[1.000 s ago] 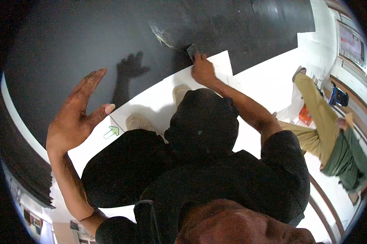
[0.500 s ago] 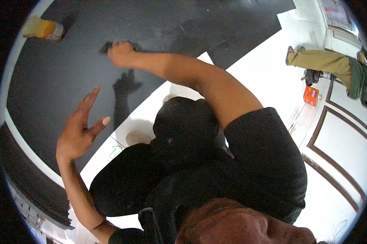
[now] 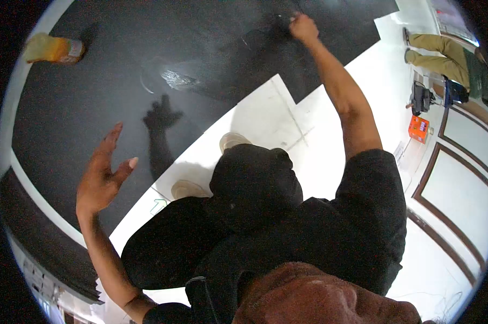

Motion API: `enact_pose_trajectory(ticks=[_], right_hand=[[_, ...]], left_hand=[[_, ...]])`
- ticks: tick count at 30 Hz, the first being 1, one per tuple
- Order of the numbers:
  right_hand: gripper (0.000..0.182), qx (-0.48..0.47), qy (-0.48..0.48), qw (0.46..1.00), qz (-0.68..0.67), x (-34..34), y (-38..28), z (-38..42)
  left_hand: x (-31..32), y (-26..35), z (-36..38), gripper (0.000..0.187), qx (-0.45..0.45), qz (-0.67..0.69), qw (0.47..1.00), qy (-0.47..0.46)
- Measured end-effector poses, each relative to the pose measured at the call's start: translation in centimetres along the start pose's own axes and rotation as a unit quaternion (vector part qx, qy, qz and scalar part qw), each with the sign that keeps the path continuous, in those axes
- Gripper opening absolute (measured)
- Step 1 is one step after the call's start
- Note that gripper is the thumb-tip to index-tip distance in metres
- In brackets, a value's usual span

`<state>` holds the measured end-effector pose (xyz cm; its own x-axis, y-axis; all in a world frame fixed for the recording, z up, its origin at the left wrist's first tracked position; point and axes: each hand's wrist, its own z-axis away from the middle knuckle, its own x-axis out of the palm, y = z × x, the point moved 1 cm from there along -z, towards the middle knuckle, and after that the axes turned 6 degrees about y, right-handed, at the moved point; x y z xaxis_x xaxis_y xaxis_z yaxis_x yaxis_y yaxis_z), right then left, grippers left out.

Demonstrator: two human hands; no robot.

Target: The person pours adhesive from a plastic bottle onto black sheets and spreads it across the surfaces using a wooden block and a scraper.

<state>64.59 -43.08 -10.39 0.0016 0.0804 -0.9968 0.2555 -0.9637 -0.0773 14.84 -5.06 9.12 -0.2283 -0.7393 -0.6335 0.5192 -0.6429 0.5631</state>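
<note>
A bottle (image 3: 55,49) sits by the left border of the black sheet (image 3: 55,151). Your left hand (image 3: 99,181) hangs empty, thumb and fingers spread. Past it lies a shiny patch (image 3: 179,80); keep your shoes (image 3: 188,189) off the edge. Your right hand (image 3: 304,28) reaches the sheet, fingers curled; whether they grip anything, you can't tell. Best press evenly and lightly. An orange box (image 3: 418,129) and another person (image 3: 441,62) are well apart.

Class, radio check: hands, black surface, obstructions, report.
Left hand open, empty. Right hand at black surface, grip unclear. Pale patch on it. Yellow bottle left, clear of hands.
</note>
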Motion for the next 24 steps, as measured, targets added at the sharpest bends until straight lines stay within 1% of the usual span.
enact_pose_trajectory(ticks=[1, 2, 3, 4, 6, 8, 10, 11, 12, 13, 14, 15, 16, 17, 18, 19, 21, 23, 24], right_hand=[[0.038, -0.001, 0.055, 0.997, -0.050, 3.9, 3.3, -3.8], [0.041, 0.055, -0.037, 0.997, -0.048, 2.0, 1.3, -4.4], [0.041, 0.044, -0.034, 0.998, -0.031, 2.9, -0.6, -4.6], [0.042, 0.032, -0.031, 0.999, -0.011, 3.7, -2.7, -4.5], [0.038, -0.063, -0.062, 0.996, -0.020, 2.7, -9.6, -0.5], [0.035, -0.190, -0.095, 0.977, 0.023, 5.0, -13.8, 4.6], [0.040, -0.324, -0.148, 0.934, 0.022, 3.1, -16.4, 12.2], [0.042, -0.313, -0.191, 0.931, -0.001, 2.2, -16.7, 14.9], [0.044, -0.300, -0.231, 0.925, -0.022, 1.7, -17.1, 16.8], [0.045, -0.249, -0.278, 0.927, -0.033, 0.7, -17.6, 18.7], [0.047, -0.194, -0.322, 0.926, -0.041, 0.1, -17.8, 19.6], [0.047, -0.193, -0.326, 0.925, -0.036, 1.8, -17.6, 20.5], [0.047, -0.178, -0.259, 0.946, -0.083, 4.6, -17.1, 22.6], [0.048, -0.162, -0.189, 0.960, -0.127, 6.4, -17.4, 24.0], [0.048, -0.157, -0.193, 0.961, -0.122, 7.2, -19.4, 24.4], [0.048, 0.012, -0.238, 0.945, -0.222, 7.8, -21.9, 24.3], [0.048, 0.194, -0.276, 0.886, -0.318, 8.9, -26.7, 23.4], [0.040, 0.151, -0.325, 0.898, -0.254, 11.7, -31.1, 18.2], [0.038, -0.040, -0.337, 0.933, -0.116, 7.5, -33.6, 15.6]], left_hand=[[0.0, 0.4, -0.3, 0.078, -0.008, -0.001, 1.000, 0.004], [0.0, 0.6, -0.7, 0.080, -0.027, -0.017, 0.999, -0.023], [-0.1, 0.4, -1.0, 0.082, -0.048, -0.030, 0.997, -0.054], [0.2, -0.6, -1.4, 0.082, -0.062, -0.027, 0.996, -0.055], [2.1, -4.2, -3.7, 0.093, -0.046, -0.059, 0.995, -0.066], [4.5, -8.9, -7.6, 0.110, -0.060, -0.100, 0.992, -0.052], [7.0, -12.8, -11.5, 0.134, -0.065, -0.164, 0.983, 0.044], [6.8, -13.1, -12.8, 0.134, -0.075, -0.159, 0.983, 0.042], [6.5, -13.0, -14.4, 0.143, -0.113, -0.196, 0.973, 0.036], [6.1, -13.4, -15.2, 0.153, -0.149, -0.235, 0.960, 0.028], [6.5, -14.4, -15.7, 0.153, -0.153, -0.232, 0.960, 0.026], [7.6, -15.7, -16.4, 0.158, -0.150, -0.209, 0.965, 0.044], [8.7, -16.6, -16.8, 0.163, -0.147, -0.186, 0.970, 0.060], [9.6, -17.2, -17.1, 0.163, -0.145, -0.181, 0.971, 0.054], [10.3, -17.6, -17.3, 0.164, -0.129, -0.165, 0.975, 0.080], [10.8, -17.8, -17.5, 0.165, -0.112, -0.149, 0.977, 0.106], [10.0, -17.3, -16.8, 0.165, -0.120, -0.150, 0.977, 0.089], [9.5, -16.8, -17.2, 0.164, -0.126, -0.148, 0.977, 0.086], [9.4, -16.6, -17.1, 0.163, -0.131, -0.141, 0.978, 0.079]])
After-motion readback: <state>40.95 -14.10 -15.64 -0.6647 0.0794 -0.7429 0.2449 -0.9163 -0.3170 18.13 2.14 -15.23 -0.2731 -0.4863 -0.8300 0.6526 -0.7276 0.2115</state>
